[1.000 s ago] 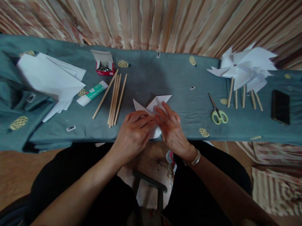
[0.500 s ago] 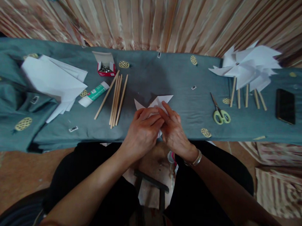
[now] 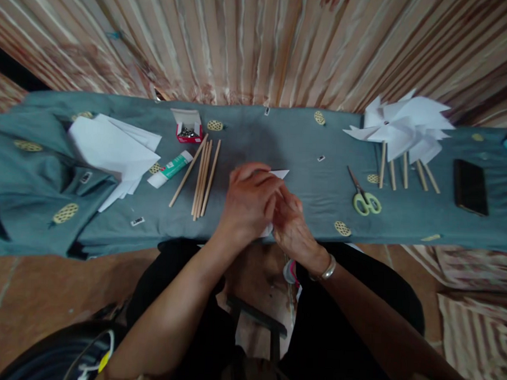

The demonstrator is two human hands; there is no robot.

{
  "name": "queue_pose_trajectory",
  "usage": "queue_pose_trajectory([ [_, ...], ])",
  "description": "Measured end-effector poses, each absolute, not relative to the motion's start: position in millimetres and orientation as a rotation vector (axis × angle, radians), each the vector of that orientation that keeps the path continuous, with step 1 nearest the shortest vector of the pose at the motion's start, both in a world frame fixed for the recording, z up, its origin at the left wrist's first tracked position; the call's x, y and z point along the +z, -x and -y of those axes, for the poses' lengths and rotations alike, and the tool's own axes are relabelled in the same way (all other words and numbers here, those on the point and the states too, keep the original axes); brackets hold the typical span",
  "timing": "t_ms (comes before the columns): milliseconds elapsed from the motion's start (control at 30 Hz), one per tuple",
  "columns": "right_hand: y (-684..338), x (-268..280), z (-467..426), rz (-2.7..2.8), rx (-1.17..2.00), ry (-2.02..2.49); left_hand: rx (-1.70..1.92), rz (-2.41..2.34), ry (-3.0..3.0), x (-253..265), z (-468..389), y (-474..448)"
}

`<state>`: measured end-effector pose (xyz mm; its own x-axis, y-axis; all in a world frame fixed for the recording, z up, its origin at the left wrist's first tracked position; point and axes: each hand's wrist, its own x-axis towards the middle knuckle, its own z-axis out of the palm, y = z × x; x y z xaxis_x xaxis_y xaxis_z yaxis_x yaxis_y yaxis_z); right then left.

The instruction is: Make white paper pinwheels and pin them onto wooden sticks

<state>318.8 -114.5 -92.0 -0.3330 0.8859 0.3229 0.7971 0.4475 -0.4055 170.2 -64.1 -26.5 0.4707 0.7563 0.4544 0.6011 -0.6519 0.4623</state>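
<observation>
Close together at the table's front edge, my left hand (image 3: 249, 204) and my right hand (image 3: 292, 222) are both closed around a white paper pinwheel (image 3: 279, 173). Only a pointed corner beyond the fingers and a small bit below them show; the hands cover its middle. My left hand arches over the paper, its fingers meeting those of my right. To the left lie several wooden sticks (image 3: 201, 179), a green and white glue tube (image 3: 170, 168) and a small red box (image 3: 189, 132) of shiny metal pieces with its lid up.
White paper sheets (image 3: 112, 150) lie at the left. Finished pinwheels on sticks (image 3: 407, 126) are stacked at the back right, with green-handled scissors (image 3: 364, 200) in front and a black phone (image 3: 471, 187) beyond. A striped curtain (image 3: 251, 44) hangs behind the teal tablecloth (image 3: 307, 198).
My left hand has risen and curled over the paper, now covering more of it. My right hand has closed in beside it. The whole view has shifted a little.
</observation>
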Motion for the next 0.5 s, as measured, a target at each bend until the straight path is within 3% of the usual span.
queue_pose_trajectory([
  [500,-329.1,-79.6,122.5,2.143,0.215,1.487,1.16,-1.276,-2.312,-39.0,39.7,-151.5],
])
